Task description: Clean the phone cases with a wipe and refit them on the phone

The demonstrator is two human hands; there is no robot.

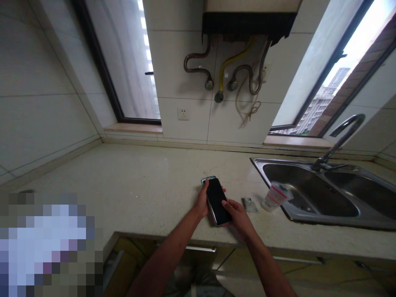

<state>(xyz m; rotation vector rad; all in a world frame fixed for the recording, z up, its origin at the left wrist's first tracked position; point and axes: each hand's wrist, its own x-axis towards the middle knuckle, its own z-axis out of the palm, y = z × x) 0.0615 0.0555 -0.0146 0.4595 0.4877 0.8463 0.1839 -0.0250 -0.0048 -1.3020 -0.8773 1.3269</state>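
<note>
A black smartphone (218, 202) with a dark screen is held between both hands over the counter. My left hand (202, 202) grips its left side, thumb along the edge. On the lower right side, my right hand (236, 212) holds it with the thumb over the screen. Behind its top end shows a flat item with a pale blue edge (204, 180); I cannot tell whether it is a case or a second phone. To the right of my right hand lies a small silvery packet (250, 205). Beside that, a clear plastic cup with red markings (275, 196) leans tilted by the sink.
A double steel sink (291, 218) with a curved faucet (340, 136) is set into the pale counter (148, 173) at the right. Pipes (221, 78) hang from a wall-mounted unit. Cabinet handles (200, 249) run below the front edge. A blurred patch covers the lower left.
</note>
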